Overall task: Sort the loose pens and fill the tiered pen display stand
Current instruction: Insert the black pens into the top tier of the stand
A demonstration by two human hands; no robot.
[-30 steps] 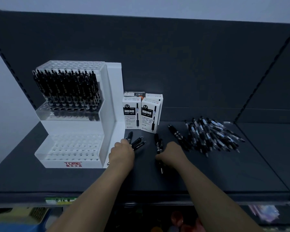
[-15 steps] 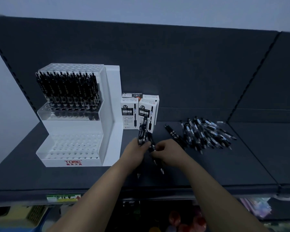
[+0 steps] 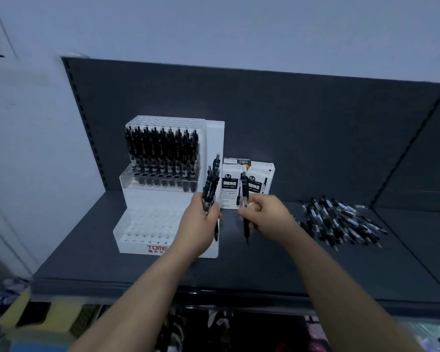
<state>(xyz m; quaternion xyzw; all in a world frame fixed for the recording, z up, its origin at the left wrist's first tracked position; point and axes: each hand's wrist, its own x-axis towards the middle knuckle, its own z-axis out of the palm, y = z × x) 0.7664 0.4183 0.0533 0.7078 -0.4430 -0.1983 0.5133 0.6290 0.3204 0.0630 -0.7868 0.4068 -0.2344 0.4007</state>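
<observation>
One tier of the stand (image 3: 160, 199) is full in the head view: a row of black pens (image 3: 163, 156) stands upright in the clear middle step, packed side by side. The front step (image 3: 148, 226) shows only bare holes, and the grid at the top rear (image 3: 163, 121) looks bare too, so I judge the filling to be about a third done. The left hand (image 3: 201, 224) is curled round a bundle (image 3: 212, 184) of several pens, held upright just in front of the stand's right side panel. The right hand (image 3: 267, 217) pinches a single pen (image 3: 245, 199), tip down, close beside the bundle; I take this as sorting them for loading. A large pile (image 3: 341, 222) of loose pens lies on the shelf (image 3: 277, 265) well to the right, so most of the sorting remains. Small white boxes (image 3: 248, 184) stand just beside the stand, behind both hands. Nothing blocks the front holes, though the left forearm crosses that step's right corner and the light is dim.
</observation>
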